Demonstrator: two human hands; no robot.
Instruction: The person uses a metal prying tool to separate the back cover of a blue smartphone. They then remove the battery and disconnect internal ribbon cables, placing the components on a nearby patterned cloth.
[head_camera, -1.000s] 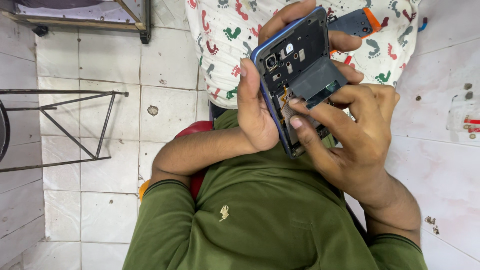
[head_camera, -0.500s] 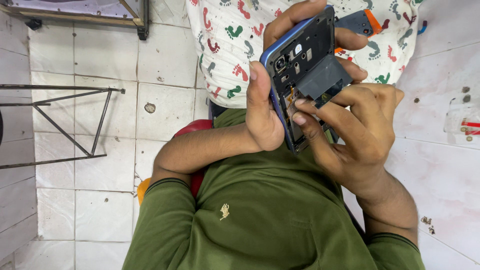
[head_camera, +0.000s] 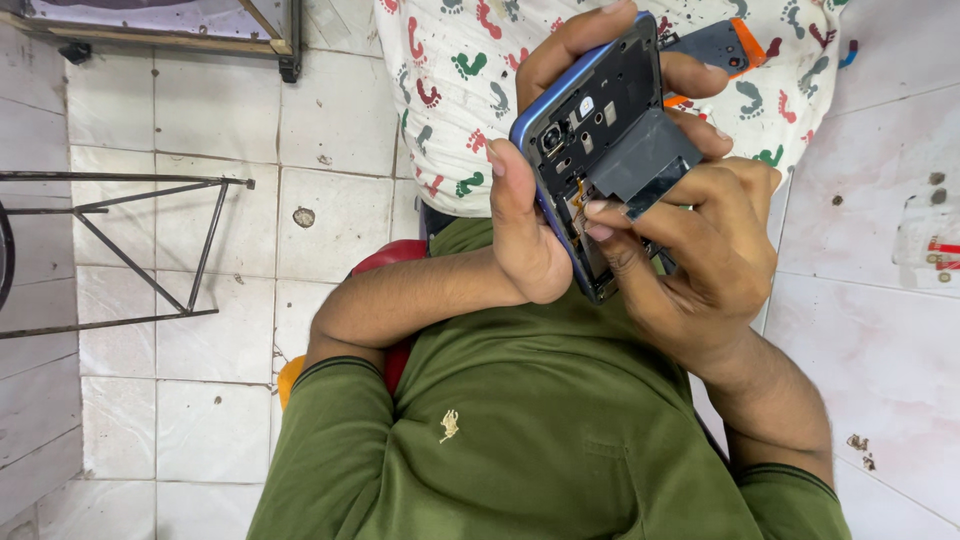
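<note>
While the opened blue-framed smartphone with its back cover off (head_camera: 600, 150) is held up in the air over the lap, both hands share its weight and nothing lies under it but a leg and hard floor. The left hand (head_camera: 525, 225) wraps the left edge, thumb pressed flat along the frame and the other fingers curled round the far side, tips showing above the top edge. The right hand (head_camera: 700, 250) comes in from the right; its thumb and forefinger are pressed together low on the exposed board, pinching at or beside a small orange flex strip (head_camera: 578, 195), though whether they truly grip it I cannot tell.

Just right of the camera module, a dark grey rectangular plate (head_camera: 640, 150) sits tilted and lifted off the board. It looks loose, so a tilt of the phone could let it slide off onto the white tiled floor (head_camera: 200, 260). A hard tug at the strip could tear it or lever its connector off. Bare fingertips on the board could also smear or stress small parts.

Beyond the phone lies a white cloth printed with coloured footprints (head_camera: 450, 80), with a grey and orange tool (head_camera: 725, 45) on it; a black metal frame (head_camera: 130, 250) stands at far left.
</note>
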